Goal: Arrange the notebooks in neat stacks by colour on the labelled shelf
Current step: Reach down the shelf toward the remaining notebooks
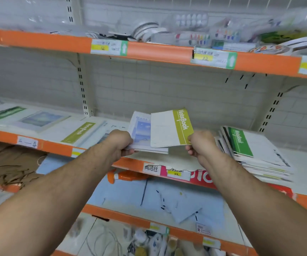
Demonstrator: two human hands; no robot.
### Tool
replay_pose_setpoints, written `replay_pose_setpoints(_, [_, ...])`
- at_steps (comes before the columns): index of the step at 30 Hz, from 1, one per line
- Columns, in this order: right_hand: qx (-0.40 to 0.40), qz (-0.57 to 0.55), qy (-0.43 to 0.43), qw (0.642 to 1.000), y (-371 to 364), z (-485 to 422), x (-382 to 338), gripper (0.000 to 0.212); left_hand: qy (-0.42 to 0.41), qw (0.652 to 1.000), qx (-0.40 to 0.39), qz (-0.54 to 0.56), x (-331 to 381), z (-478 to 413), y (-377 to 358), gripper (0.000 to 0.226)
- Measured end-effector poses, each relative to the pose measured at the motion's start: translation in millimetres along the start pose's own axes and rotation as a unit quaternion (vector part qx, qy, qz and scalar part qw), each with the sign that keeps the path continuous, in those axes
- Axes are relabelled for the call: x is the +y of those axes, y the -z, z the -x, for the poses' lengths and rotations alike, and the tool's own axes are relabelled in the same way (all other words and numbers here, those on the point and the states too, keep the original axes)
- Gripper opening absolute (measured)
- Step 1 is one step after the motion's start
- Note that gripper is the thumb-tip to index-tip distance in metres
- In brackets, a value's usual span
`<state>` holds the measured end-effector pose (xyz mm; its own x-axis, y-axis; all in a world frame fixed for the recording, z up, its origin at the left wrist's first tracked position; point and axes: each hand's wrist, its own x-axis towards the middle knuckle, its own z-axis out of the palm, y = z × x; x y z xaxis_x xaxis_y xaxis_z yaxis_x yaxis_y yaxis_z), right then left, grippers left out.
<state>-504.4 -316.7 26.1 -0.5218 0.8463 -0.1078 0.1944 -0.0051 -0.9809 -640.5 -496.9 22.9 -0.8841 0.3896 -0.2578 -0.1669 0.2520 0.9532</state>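
Both my hands grasp: left hand point(120, 143) blue notebooks point(141, 132), right hand point(201, 144) olive-banded notebook point(169, 128), above white orange-edged shelf point(176, 159).

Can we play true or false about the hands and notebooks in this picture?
1. The right hand pinches the yellow-green notebook. True.
2. The left hand is empty. False: it holds the blue-picture notebook.
3. A green notebook lies on top of the pile at the right. True.
4. The shelf edge is blue. False: it is orange.
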Motion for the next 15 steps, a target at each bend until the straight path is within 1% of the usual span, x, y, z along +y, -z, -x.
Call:
replay_pose_setpoints(4, [-0.037, 0.012, -0.008, 0.999, -80, 33, -3, 0.022, 0.023, 0.999, 0.040, 0.003, -22, -4, 86, 0.005])
replay_pose_setpoints(10, [-0.093, 0.037, -0.001, 0.995, -201, 82, -1, 0.022, 0.038, 0.994, 0.095, 0.029, -53, -4, 210, 0.010])
replay_pose_setpoints(15, [-0.148, 0.052, -0.003, 0.988, -277, 115, -5, 0.027, 0.041, 0.990, 0.121, 0.051, -72, -2, 289, 0.013])
